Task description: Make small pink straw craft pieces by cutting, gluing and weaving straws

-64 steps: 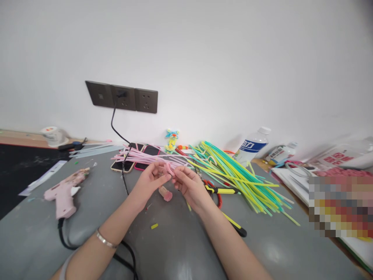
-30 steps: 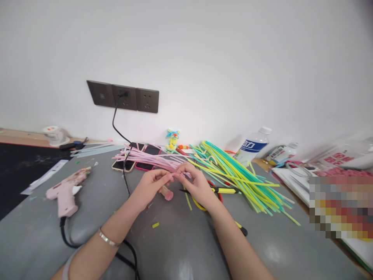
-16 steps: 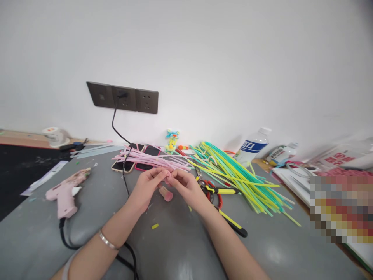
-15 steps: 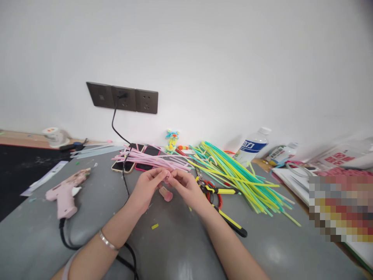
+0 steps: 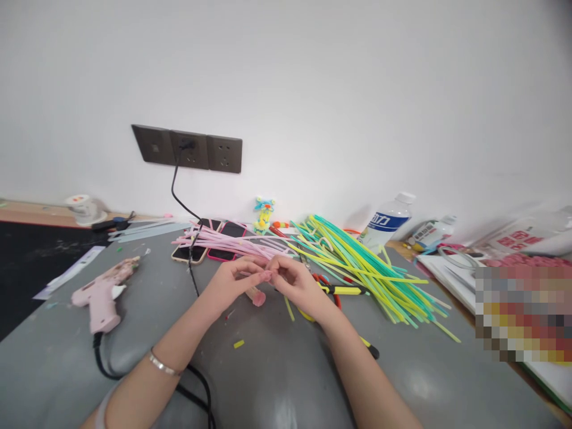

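Note:
My left hand point(image 5: 235, 284) and my right hand point(image 5: 294, 285) meet fingertip to fingertip above the middle of the table. Both are closed in a pinch at a small pink piece point(image 5: 267, 275), mostly covered by the fingers, so its kind does not show. Just beneath them lies a short pink piece with a wider rounded end point(image 5: 257, 297), partly hidden by my left hand. Behind the fingers spreads a bundle of pink pipe cleaners point(image 5: 232, 241). Yellow-handled pliers point(image 5: 346, 290) lie partly under my right wrist.
A pink glue gun point(image 5: 102, 298) with a black cable rests at the left. Green and yellow pipe cleaners point(image 5: 370, 268) fan out at the right. Phones point(image 5: 190, 254), a small colourful figure point(image 5: 263, 214) and a bottle point(image 5: 389, 220) stand or lie towards the wall.
My right hand has turned and shifted slightly right, covering more of the pliers. The fingertips with the small pink piece have moved a little to the right.

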`<state>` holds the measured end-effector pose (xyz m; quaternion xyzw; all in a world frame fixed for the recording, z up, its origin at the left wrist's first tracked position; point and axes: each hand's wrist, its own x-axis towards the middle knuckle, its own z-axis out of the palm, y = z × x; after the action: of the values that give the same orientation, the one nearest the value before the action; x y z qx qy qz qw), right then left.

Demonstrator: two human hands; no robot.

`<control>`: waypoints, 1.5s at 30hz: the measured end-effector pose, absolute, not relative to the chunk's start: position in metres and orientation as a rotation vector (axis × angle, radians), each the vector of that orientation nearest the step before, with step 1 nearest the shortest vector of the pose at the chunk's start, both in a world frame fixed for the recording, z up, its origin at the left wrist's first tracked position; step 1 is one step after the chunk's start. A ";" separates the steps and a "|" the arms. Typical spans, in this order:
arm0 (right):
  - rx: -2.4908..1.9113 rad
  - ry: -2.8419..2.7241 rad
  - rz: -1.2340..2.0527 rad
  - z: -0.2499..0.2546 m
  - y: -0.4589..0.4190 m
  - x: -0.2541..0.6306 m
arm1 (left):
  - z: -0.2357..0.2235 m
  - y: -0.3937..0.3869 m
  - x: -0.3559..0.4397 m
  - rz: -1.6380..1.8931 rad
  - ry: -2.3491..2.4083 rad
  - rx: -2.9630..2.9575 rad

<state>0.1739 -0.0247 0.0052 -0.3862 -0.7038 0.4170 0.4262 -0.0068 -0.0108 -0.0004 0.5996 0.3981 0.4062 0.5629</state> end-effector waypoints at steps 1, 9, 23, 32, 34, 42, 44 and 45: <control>-0.961 -1.792 1.021 0.005 -0.025 0.175 | -0.002 -0.011 -0.007 0.932 0.927 1.415; -0.951 -1.929 0.884 0.010 -0.029 0.175 | -0.009 -0.010 -0.011 0.880 0.885 1.471; -0.941 -1.838 0.969 0.010 -0.029 0.170 | -0.001 -0.015 -0.003 1.129 0.954 1.216; -0.867 -1.536 1.194 -0.003 -0.030 0.149 | -0.009 -0.019 0.008 1.267 0.840 0.899; -0.877 -1.536 1.163 -0.004 -0.031 0.146 | -0.010 -0.021 0.010 1.252 0.815 0.840; -0.925 -1.501 0.990 -0.005 -0.025 0.153 | -0.006 -0.021 0.009 1.216 0.851 0.929; -0.923 -1.510 0.994 0.000 -0.025 0.158 | -0.005 -0.019 0.006 1.185 0.886 1.037; -0.931 -1.538 0.991 0.003 -0.025 0.161 | -0.004 -0.019 0.004 1.165 0.895 1.084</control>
<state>0.1610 -0.0252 0.0027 -0.3878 -0.6411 0.4130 0.5177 0.0038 -0.0186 -0.0040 0.4697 0.3880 0.5049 0.6114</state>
